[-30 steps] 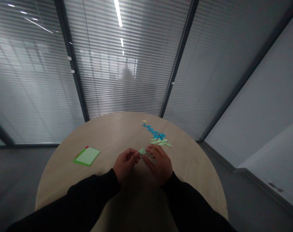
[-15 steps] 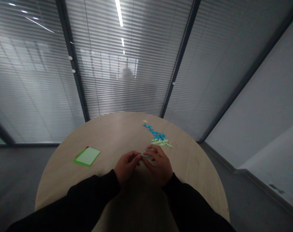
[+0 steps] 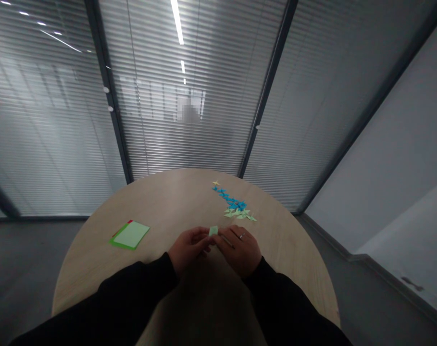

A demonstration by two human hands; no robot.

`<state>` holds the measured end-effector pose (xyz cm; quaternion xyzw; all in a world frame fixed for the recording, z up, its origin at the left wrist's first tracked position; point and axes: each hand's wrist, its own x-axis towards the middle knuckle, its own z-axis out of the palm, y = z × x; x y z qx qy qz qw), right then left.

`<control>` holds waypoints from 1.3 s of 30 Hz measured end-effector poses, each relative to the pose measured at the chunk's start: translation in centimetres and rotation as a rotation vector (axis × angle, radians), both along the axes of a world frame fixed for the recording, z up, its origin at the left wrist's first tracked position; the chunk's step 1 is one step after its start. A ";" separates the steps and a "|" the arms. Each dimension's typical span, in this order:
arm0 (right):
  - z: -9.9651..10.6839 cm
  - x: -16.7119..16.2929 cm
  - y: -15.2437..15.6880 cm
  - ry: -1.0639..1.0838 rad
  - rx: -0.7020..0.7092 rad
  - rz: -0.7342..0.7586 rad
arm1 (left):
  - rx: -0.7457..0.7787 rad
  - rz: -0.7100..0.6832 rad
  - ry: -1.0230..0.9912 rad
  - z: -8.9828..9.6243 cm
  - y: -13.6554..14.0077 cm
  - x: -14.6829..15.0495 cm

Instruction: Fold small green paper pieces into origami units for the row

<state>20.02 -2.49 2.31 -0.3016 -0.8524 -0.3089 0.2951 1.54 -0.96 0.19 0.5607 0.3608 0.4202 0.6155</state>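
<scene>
A small folded piece of light green paper [image 3: 213, 231] is pinched between my two hands near the middle of the table. My left hand [image 3: 189, 247] grips its left side with thumb and fingers. From the right, my right hand [image 3: 240, 247], with a ring on one finger, holds its other edge; some fingertips are hidden. Just beyond my right hand lie several light green folded paper shapes [image 3: 240, 213]. Several blue folded paper pieces [image 3: 234, 202] trail away behind them, ending at a pale yellow one [image 3: 216, 183].
A stack of paper sheets [image 3: 131, 235], pale green on top with brighter green and red edges below, lies on the left of the round wooden table [image 3: 168, 192]. Glass panels with blinds [image 3: 189, 144] stand behind the table, and a white wall [image 3: 391, 168] is at the right.
The green paper now shows a flat, squarish face instead of a narrow edge. My right hand has turned, its fingers lowered and closer together. My left hand has barely moved.
</scene>
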 end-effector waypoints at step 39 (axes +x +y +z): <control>-1.5 -1.6 -0.3 0.815 -0.591 0.092 | -0.057 -0.005 -0.075 0.2 0.0 0.0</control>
